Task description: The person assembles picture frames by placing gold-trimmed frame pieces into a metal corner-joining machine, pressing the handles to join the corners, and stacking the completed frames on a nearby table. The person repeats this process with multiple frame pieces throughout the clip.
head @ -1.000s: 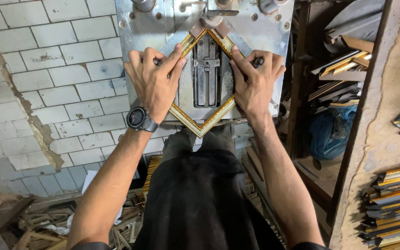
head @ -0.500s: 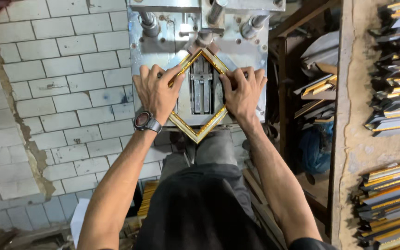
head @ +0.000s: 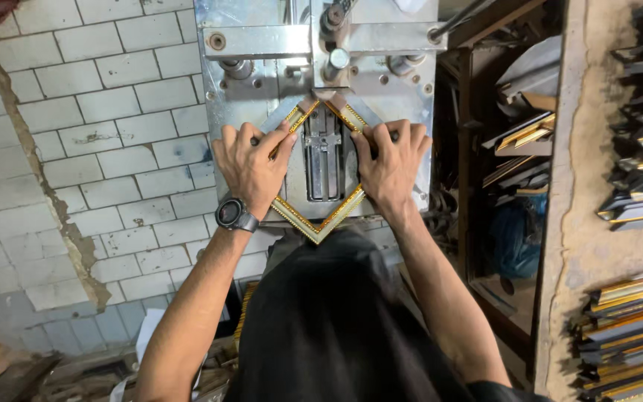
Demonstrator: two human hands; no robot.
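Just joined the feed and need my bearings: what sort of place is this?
Most likely a picture-framing workshop. Both hands, left hand and right hand, press a gold frame onto a metal joining machine, and cut lengths of frame moulding are stacked at the right.

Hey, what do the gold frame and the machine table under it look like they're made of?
Frame: probably wood or plastic moulding with a gilt, beaded finish; the core isn't visible. Machine table: bare metal, likely steel or aluminium, judging by its grey sheen, bolts and scuffs.
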